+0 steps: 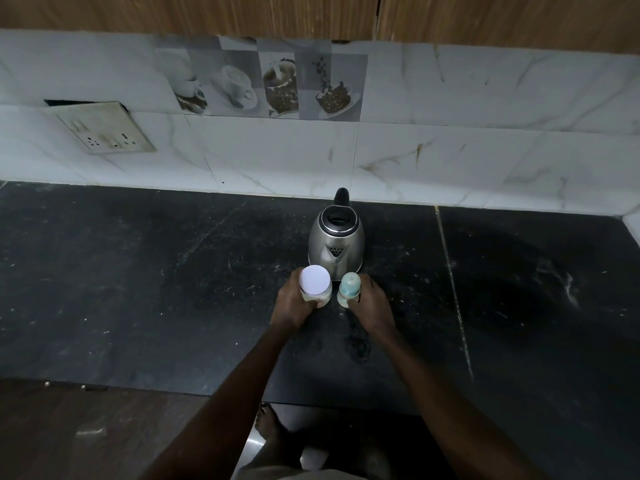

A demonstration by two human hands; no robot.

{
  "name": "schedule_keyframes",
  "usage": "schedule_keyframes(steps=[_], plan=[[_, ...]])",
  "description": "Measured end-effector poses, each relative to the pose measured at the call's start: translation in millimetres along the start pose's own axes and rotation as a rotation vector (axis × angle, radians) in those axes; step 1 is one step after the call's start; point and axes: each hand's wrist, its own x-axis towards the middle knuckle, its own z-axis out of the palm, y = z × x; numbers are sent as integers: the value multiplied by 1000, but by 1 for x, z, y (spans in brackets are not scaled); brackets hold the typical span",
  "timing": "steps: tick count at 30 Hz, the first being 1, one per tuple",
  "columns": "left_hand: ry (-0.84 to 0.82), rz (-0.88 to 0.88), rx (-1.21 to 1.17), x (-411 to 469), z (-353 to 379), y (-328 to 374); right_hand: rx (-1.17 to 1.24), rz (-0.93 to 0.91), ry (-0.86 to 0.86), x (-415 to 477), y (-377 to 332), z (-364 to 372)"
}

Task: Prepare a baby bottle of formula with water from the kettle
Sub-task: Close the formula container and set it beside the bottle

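Bottle: held round body by R hand, capped; jar gripped in L hand. Prob light, smooth plastic; grip mid-body, upright.

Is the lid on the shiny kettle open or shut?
Shut. The black round lid lies flat inside the top rim of the silver steel kettle, with no gap showing.

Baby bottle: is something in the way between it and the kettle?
Nothing visible stands between them. The kettle stands just behind the baby bottle, spout facing it. The jar is off to the left, in the left hand. The bottle's teal top is on.
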Motion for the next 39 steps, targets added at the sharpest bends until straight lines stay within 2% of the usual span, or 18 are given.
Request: schedule_keyframes(steps=[12,29,39], plan=[[-16,13,1,0,-2,0,40,-38,20,6,-6,11],[-88,-60,64,2,1,1,-71,-55,-30,-5,-1,5],[-101,-69,80,5,8,-8,-113,-61,8,-6,4,-3]])
